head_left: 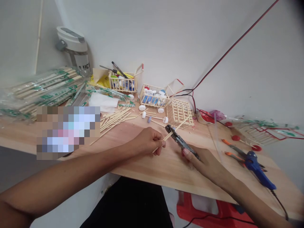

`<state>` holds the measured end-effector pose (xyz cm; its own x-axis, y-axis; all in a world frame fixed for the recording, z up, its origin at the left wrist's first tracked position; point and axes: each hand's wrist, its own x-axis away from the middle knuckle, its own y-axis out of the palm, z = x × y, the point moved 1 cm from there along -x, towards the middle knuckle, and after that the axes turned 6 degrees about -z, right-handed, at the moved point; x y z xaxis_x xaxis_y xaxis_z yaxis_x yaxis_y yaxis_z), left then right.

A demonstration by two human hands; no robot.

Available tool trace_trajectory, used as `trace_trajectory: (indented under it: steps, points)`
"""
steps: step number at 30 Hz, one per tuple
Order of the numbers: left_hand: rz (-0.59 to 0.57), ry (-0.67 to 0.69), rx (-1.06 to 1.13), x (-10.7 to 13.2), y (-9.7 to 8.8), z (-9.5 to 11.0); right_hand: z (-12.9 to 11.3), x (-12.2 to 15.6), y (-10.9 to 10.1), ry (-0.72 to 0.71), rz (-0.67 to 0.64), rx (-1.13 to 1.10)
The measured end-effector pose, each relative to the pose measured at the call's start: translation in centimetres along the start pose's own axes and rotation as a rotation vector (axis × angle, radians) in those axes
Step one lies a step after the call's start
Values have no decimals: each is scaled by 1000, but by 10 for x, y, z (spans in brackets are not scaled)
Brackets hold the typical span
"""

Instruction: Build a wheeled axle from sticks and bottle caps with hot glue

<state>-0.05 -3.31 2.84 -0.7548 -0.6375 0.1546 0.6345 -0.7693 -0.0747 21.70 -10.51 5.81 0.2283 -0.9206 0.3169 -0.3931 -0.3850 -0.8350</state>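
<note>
Left hand (148,141): fingers (161,143) closed narrow, pinching the near end of a wooden stick (167,136).
Right hand (206,164): fingers wrapped on the handles of black pliers (181,141), one fingertip (186,152) showing below them.
Stick location: held above the table (166,172), between both hands, not resting on the surface.
Stick axis: runs from the left fingers up and rightward, away from the person, crossing the pliers' head; far end points toward a lattice panel (179,112).
Nearer hand: left, in direct contact. Right reaches the stick only through the pliers.
Pliers axis: diagonal, head pointing up and left toward the left hand.
Jaw contact: head meets the stick; cannot tell whether the jaws bite it.
Behind hands: loose sticks (116,118), white wheels (142,107), two stick carts (123,81) (154,97) holding bottle caps.
Right of hands: blue glue gun (255,167), orange-handled pliers (234,148).
Far left: bundled sticks (45,84) in plastic wrap; a pixelated patch (67,133) hides part of the table.
</note>
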Motion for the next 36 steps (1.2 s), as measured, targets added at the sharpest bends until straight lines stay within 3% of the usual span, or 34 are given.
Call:
trace_trajectory:
  steps: [36]
  points:
    - [-36,4,31,0,-2,2,-1,1,2,-33,36,37]
